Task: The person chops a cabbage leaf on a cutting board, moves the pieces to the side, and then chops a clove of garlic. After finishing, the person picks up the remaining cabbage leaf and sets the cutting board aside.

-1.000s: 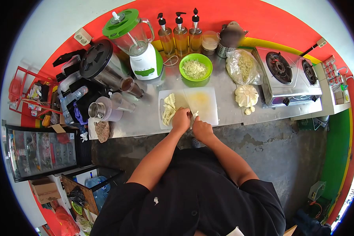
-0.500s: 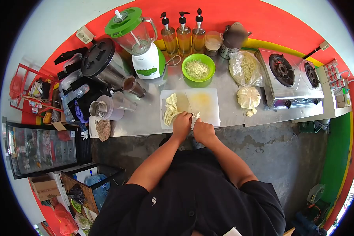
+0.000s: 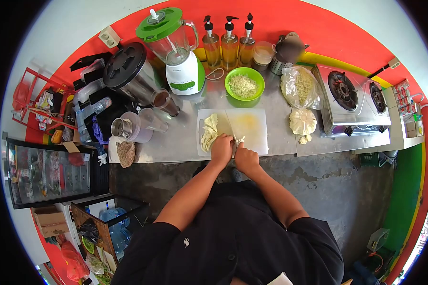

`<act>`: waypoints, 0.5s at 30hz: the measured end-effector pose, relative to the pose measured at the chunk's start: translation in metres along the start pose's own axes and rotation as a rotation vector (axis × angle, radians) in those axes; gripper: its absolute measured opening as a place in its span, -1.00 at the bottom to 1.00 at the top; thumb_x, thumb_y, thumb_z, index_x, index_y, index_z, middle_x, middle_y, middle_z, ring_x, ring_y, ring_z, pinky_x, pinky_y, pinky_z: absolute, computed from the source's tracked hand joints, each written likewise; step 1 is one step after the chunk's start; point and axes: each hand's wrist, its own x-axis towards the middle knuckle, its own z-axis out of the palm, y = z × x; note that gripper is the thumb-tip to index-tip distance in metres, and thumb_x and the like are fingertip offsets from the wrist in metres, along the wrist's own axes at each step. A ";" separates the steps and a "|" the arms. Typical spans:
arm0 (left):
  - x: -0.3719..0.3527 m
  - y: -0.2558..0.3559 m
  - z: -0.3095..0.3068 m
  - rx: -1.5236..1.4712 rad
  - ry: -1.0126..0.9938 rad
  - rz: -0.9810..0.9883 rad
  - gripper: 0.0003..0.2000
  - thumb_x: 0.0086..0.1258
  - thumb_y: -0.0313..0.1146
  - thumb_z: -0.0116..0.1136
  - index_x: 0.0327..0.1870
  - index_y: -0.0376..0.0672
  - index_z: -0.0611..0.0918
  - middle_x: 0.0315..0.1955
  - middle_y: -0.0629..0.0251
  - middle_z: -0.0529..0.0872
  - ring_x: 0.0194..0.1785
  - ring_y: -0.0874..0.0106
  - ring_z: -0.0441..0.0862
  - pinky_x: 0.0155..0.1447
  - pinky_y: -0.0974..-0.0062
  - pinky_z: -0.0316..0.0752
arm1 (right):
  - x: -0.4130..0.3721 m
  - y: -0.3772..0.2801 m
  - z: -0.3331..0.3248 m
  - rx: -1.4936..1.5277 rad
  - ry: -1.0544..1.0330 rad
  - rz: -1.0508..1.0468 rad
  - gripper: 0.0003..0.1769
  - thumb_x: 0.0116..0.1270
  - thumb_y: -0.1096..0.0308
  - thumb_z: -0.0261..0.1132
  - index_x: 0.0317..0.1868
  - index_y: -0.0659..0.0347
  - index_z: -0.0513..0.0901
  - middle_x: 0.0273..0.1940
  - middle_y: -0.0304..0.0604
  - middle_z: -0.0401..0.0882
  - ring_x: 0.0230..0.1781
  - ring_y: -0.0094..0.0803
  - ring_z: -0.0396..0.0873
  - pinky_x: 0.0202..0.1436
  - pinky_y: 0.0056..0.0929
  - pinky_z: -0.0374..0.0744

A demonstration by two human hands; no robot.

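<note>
On the steel counter lies a white cutting board (image 3: 257, 137). My right hand (image 3: 247, 159) is closed around the handle of a knife (image 3: 232, 124), whose blade points away from me over the board. My left hand (image 3: 222, 148) is closed beside the blade, its fingertips on a pale vegetable piece too small to make out. Small chopped bits (image 3: 240, 140) rest between the hands. Pale cabbage-like leaves (image 3: 209, 132) lie at the board's left. Behind the board a green bowl (image 3: 245, 101) holds chopped pale pieces.
A blender (image 3: 183, 78) and three pump bottles (image 3: 229, 50) stand at the back. On the right are a bag of shredded food (image 3: 300, 88), a bag of pale bulbs (image 3: 302, 122) and a gas stove (image 3: 352, 114). Cups (image 3: 150, 121) and a stone (image 3: 126, 154) are at left.
The view has shifted slightly, so the counter things appear a little further right. Both hands stay together at the board's front edge, almost unchanged.
</note>
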 end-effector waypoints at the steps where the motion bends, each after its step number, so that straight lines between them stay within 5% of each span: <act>1: 0.000 -0.001 0.000 -0.005 -0.014 -0.006 -0.92 0.31 -0.44 0.23 -0.35 -0.24 0.68 -0.36 0.07 0.65 -0.18 0.00 0.63 -0.10 0.09 0.52 | 0.001 0.001 -0.003 0.009 0.002 0.000 -0.70 0.39 0.37 0.16 0.01 0.41 0.44 -0.19 0.22 0.75 -0.13 0.06 0.78 -0.06 -0.09 0.72; 15: -0.005 0.002 0.000 0.019 0.012 0.027 -0.94 0.34 -0.46 0.19 -0.33 -0.22 0.65 -0.35 0.08 0.64 -0.19 -0.01 0.62 -0.12 0.07 0.51 | -0.002 0.000 -0.007 -0.040 -0.024 -0.021 -0.68 0.42 0.31 0.16 0.03 0.38 0.43 -0.20 0.16 0.76 -0.15 0.02 0.78 -0.07 -0.08 0.71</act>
